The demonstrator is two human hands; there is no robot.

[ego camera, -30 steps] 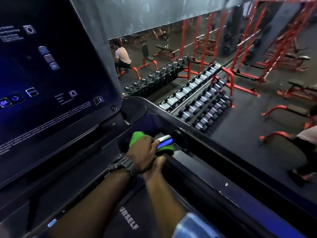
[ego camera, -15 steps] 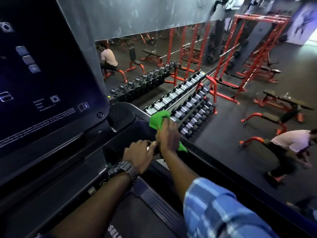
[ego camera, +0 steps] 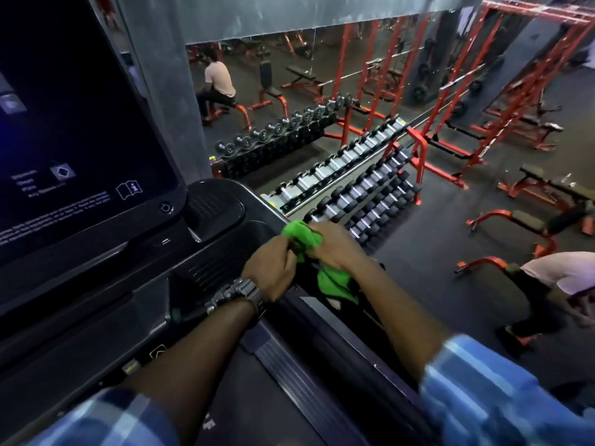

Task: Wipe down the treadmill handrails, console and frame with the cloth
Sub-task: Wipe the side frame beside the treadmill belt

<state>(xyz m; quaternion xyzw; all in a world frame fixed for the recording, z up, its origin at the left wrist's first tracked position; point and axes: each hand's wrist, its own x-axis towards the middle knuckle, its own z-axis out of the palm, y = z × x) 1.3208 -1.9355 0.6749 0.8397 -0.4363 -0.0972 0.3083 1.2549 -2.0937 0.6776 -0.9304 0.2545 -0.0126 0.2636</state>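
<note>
**Cloth regathered at right handrail, console end**

Nearest, blue plaid sleeves (ego camera: 502, 397) and a metal-link watch (ego camera: 236, 292) on the left wrist are noted. The green cloth (ego camera: 302, 241) is held between both hands above the right handrail (ego camera: 322, 329), just beside the console corner. The left hand (ego camera: 269, 270) is curled, pinching one bunched edge; the right hand (ego camera: 336, 246) is closed round the rest, a loose tail hanging below. Step judged: refolding between passes, rail and console corner in hand. Next move calls for one hand freed and the cloth pressed flat along the rail.

Cloth: soft, crumpled, matte. Handrail: smooth dark moulded plastic. Console screen (ego camera: 80, 140): glossy black, flat. Beyond, a dumbbell rack (ego camera: 354, 185) with red steel frame, on dark flooring.
</note>
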